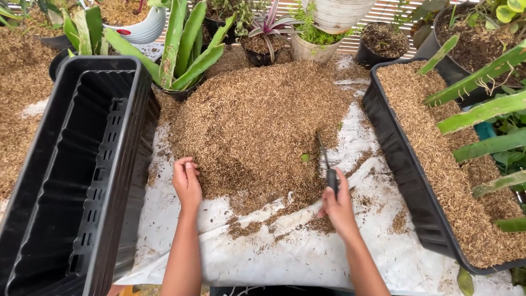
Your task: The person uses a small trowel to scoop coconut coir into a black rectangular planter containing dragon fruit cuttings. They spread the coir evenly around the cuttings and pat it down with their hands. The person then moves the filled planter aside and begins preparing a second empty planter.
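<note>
Directly ahead of both hands, the husk pile (257,126) lay heaped on the white sheet (296,257), its near edge touching the left hand (187,181), which rested with fingers loosely curled. The right hand (338,205) was wrapped around a small dark-handled tool (327,164), whose long axis pointed away from the person into the pile's right flank.
</note>
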